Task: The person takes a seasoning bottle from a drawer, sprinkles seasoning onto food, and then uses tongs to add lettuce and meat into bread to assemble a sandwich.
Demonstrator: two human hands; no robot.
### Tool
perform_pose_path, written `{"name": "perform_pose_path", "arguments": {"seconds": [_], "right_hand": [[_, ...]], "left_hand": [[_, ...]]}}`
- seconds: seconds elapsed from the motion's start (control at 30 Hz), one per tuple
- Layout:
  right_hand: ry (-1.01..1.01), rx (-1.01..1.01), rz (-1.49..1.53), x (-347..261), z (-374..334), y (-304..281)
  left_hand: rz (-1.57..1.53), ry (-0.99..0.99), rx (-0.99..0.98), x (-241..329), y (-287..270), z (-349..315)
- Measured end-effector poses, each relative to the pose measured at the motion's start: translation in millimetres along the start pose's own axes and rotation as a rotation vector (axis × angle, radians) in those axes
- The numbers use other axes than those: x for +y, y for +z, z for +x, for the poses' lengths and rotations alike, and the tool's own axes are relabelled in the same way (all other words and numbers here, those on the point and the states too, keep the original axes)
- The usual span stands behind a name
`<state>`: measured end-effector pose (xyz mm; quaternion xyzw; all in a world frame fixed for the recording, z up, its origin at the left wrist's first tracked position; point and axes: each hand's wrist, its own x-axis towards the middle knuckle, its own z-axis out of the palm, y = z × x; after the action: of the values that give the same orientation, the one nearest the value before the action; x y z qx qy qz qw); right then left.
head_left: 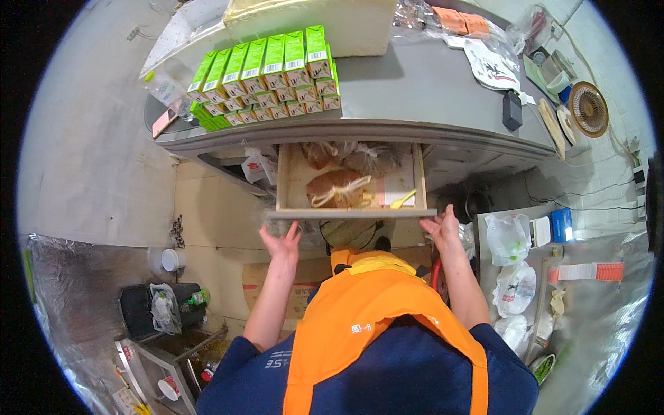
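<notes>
A wooden drawer (282, 178) is pulled out from under the grey counter. Just off the left end of its front panel, my left hand (282, 243) is open, fingers spread and holding nothing. My right hand (444, 228) is open too, beside the panel's right end; I cannot tell whether its fingertips touch it. Inside the drawer lie a tied plastic bag of something brown (332, 185), a greyish plastic bag (373, 160) behind it, and a small yellow spoon-like thing (402, 200) resting on some paper.
Stacked green cartons (266, 72) stand on the grey counter (408, 86), in front of a pale foam box (311, 21). A phone (164, 122) lies at its left end and a brown basket (588, 109) sits at far right. White plastic bags (515, 287) crowd the right-hand side table.
</notes>
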<state>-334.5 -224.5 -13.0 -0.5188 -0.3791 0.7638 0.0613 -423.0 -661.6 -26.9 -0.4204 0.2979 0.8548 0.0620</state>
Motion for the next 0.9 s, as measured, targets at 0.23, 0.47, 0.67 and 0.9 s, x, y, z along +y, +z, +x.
{"name": "perform_pose_path", "arguments": {"seconds": [0.23,0.47,0.67,0.9], "right_hand": [[-0.25,-0.315,-0.216,5.1,-14.2,42.2],[-0.583,-0.108,-0.479,26.7,-62.0,-8.7],[-1.017,0.152,-1.081,62.3,-100.2,-84.1],[-0.89,0.252,-1.263,36.3,-183.0,-100.9]], "left_hand": [[-0.236,-0.385,-0.443,-44.9,126.3,28.5],[-0.231,-0.371,-0.443,-56.7,202.1,68.6],[-0.049,-0.461,-0.541,-109.8,174.3,85.7],[0.832,-1.148,-0.673,-269.3,91.3,-52.0]]}}
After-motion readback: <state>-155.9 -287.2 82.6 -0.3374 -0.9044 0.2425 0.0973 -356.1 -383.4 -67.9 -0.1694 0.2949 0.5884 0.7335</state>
